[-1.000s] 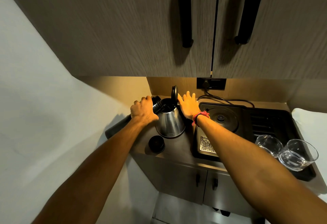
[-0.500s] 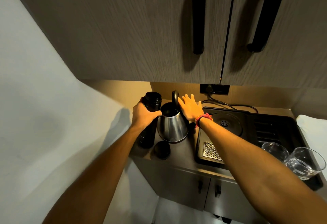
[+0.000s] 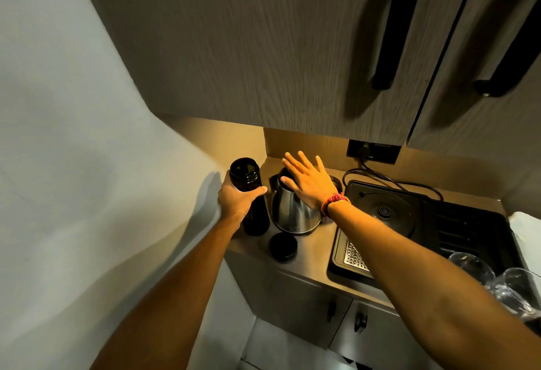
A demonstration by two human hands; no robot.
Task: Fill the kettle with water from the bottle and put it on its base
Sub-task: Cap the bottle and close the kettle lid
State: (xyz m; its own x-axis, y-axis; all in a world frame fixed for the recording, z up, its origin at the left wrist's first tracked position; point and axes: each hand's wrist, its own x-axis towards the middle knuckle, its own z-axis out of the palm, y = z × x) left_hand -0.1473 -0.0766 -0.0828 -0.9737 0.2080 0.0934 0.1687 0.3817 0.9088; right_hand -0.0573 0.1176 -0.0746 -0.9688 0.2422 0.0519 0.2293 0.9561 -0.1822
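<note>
A steel kettle [image 3: 292, 211] stands on the counter [image 3: 313, 249], left of the black tray. My right hand [image 3: 307, 182] lies flat on top of it with fingers spread, covering the lid. A black bottle [image 3: 248, 194] stands upright and uncapped just left of the kettle, my left hand [image 3: 237, 200] wrapped around its upper part. Its black cap [image 3: 283, 246] lies on the counter in front of the kettle. The round kettle base [image 3: 386, 213] sits on the black tray [image 3: 439, 223] to the right, its cord running to the wall socket [image 3: 371, 150].
Two clear glasses [image 3: 497, 276] stand at the tray's right front. A metal drain grille [image 3: 354, 255] is at the tray's front left. Upper cabinets with long black handles [image 3: 389, 27] hang low overhead. A white wall closes the left side.
The bottle went from tilted over the kettle mouth to upright on the counter. My right hand moved from beside the raised lid onto the kettle's top; the lid is now down.
</note>
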